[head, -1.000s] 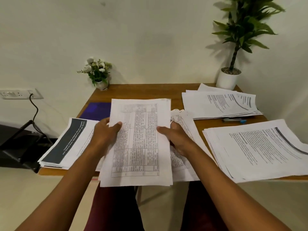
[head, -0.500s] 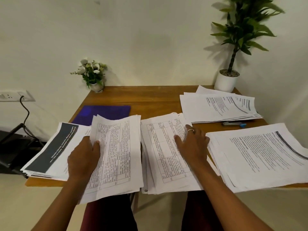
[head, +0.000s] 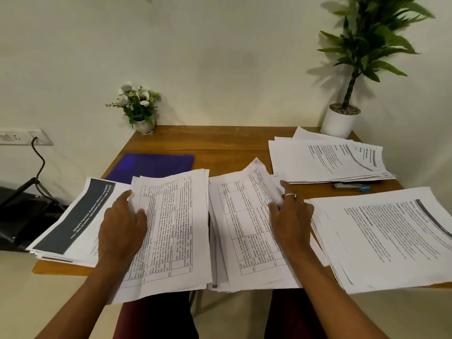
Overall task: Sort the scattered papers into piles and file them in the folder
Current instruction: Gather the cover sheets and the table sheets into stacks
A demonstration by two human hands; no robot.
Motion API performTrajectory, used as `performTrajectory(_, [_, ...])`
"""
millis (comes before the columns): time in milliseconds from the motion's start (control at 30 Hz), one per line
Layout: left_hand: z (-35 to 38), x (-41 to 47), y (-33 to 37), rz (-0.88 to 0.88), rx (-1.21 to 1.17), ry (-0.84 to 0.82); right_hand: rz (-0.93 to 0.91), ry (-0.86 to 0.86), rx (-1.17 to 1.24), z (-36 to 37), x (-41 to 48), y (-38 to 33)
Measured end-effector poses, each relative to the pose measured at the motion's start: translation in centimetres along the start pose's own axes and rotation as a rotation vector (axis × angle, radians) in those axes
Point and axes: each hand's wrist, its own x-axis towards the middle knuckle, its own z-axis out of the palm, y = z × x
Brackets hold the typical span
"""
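At 7 o'clock the left hand [head: 122, 223] pinched a white stack of table-printed sheets [head: 173, 228], likely squaring it; the right hand [head: 291, 216] lay flat at 5 o'clock, steadying a matching stack [head: 244, 231].

Soft even light, plant [head: 362, 52] shadow on wall [head: 220, 57], edges warped, sl. blur.

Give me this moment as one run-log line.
left hand: holds left stack | right hand: rests on middle stack | blue folder: flat behind them | phase: sorting
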Motion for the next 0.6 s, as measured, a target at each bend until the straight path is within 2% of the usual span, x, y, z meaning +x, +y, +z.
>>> performTrajectory(133, [-0.1,-0.31,-0.02,0.042,0.023,0.004,-0.055,-0.02,-0.03,-0.25,-0.24,-0.02])
performTrajectory(600, [-0.18,-0.29,-0.19,0.062,0.027,0.038,-0.045,-0.008,-0.019,-0.7,-0.51,-0.64])
